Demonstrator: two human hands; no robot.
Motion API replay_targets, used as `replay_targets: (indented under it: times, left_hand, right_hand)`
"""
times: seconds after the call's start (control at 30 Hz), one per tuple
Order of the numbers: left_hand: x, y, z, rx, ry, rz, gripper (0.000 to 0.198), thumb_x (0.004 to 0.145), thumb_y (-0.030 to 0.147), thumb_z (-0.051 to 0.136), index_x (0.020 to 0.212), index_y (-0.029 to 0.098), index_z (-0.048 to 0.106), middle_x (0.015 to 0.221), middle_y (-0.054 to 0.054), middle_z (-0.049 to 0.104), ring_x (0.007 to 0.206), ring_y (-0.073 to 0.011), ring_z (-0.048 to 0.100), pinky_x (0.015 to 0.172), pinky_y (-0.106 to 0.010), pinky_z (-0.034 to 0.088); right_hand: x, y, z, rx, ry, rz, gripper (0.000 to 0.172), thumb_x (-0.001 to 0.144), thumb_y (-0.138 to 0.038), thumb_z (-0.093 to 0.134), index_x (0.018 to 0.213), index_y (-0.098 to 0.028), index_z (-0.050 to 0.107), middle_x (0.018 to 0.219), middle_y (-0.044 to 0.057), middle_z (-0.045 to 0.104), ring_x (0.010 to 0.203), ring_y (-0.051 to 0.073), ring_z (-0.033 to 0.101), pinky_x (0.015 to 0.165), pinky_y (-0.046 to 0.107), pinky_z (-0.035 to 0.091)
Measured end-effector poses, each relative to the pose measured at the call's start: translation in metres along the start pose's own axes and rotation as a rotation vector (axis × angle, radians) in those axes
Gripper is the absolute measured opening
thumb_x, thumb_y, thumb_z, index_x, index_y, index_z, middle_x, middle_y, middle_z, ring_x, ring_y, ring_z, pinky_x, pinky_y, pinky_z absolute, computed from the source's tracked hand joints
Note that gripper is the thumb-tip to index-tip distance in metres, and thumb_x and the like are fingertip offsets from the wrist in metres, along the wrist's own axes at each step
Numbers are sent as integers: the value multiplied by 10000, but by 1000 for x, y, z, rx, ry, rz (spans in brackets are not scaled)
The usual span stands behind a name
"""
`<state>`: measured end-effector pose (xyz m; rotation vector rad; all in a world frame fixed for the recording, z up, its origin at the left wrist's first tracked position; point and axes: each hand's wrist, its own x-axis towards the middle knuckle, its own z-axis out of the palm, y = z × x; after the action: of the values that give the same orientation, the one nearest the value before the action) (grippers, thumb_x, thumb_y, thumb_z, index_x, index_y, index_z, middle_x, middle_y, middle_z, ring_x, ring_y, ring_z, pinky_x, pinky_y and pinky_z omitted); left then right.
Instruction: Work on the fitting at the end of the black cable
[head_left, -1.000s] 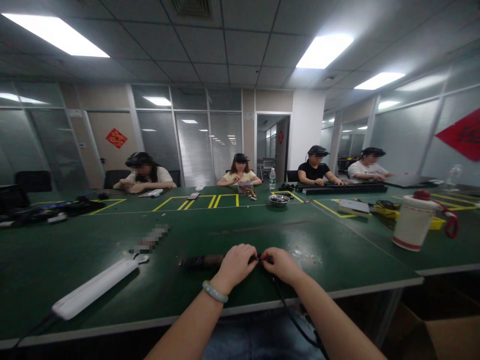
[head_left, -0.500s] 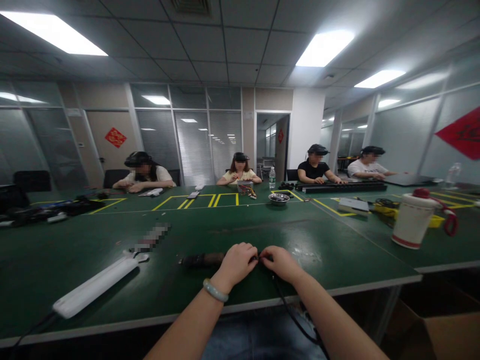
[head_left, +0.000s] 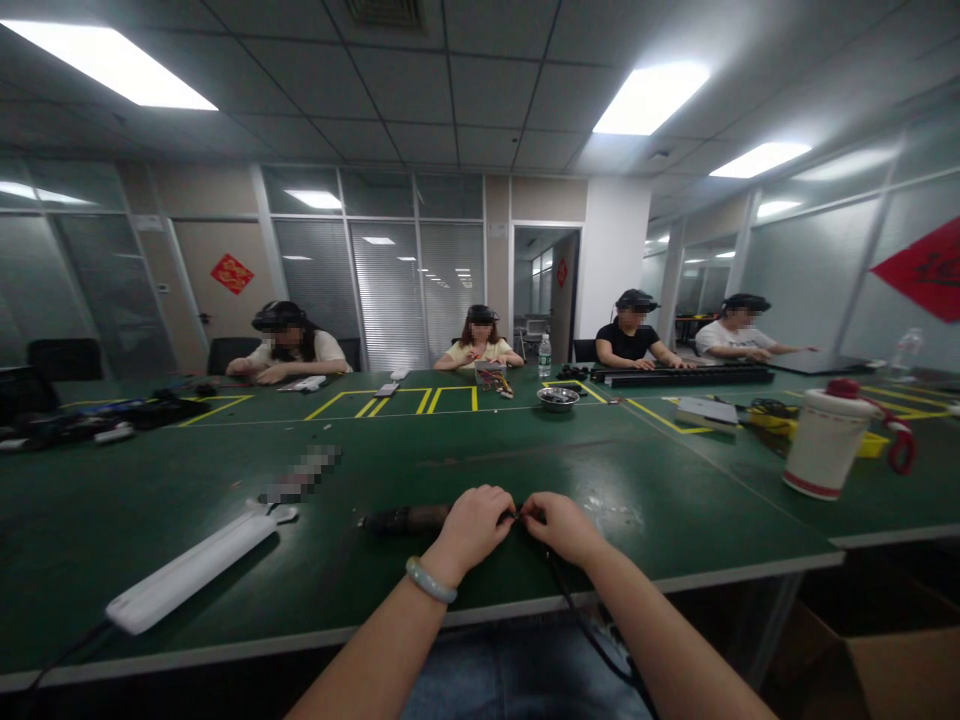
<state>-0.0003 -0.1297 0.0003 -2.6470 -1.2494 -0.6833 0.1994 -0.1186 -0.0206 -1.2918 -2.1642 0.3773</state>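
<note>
A dark, slim cylindrical tool that looks like an electric screwdriver (head_left: 412, 520) lies on the green table, its thin tip to the left. My left hand (head_left: 480, 520) is closed around its right end and hides that part. Close beside it, my right hand (head_left: 559, 525) is closed in a pinch at the tail of the tool, fingertips nearly touching those of the left. A black cable (head_left: 562, 580) comes out from under my right hand and hangs over the table's front edge. The small part between the fingertips is mostly hidden, apparently the cable's end.
A white power strip (head_left: 195, 575) lies at left, a blurred-out phone-like object (head_left: 304, 475) beyond it. A metal bowl (head_left: 557, 400) is ahead; a white cup (head_left: 829, 440) with a red lid stands right. Several people sit across the table (head_left: 675, 520), one at a long black bar (head_left: 686, 376).
Both hands and the tool keep almost the same place and grip. Across the table at left, a co-worker's head and hands have shifted slightly.
</note>
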Motion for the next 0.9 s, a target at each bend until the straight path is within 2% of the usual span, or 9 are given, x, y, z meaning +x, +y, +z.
replay_targets:
  times: [0.17, 0.43, 0.77, 0.9]
  left_hand:
    - [1, -1, 1, 11, -6, 6, 38, 856, 243, 595, 884, 217, 603, 910, -18, 625, 891, -182, 551, 772, -305, 387]
    - [-1, 2, -2, -16, 10, -22, 137, 818, 232, 611, 950, 222, 575, 925, -17, 621, 894, -193, 550, 790, -314, 395]
    - [0, 3, -5, -1, -8, -18, 88, 835, 198, 570, 918, 218, 594, 928, -19, 631, 910, -189, 559, 798, -313, 406]
    - [0, 3, -5, -11, -14, -12, 79, 834, 201, 576, 906, 214, 606, 926, -26, 634, 916, -193, 558, 794, -314, 404]
  right_hand:
    - [1, -2, -1, 6, -1, -7, 152, 796, -240, 578, 882, -219, 701, 810, 11, 698, 732, 149, 607, 674, 228, 405]
    - [1, -4, -1, 38, -5, -6, 151, 813, -249, 573, 883, -220, 703, 833, 10, 710, 750, 151, 620, 696, 233, 414]
    - [0, -2, 0, 7, -1, 12, 127, 802, -250, 584, 862, -223, 693, 795, -3, 691, 719, 140, 598, 626, 224, 378]
    - [1, -1, 1, -9, -5, 1, 130, 798, -244, 585, 865, -223, 695, 807, -1, 691, 735, 144, 600, 640, 228, 379]
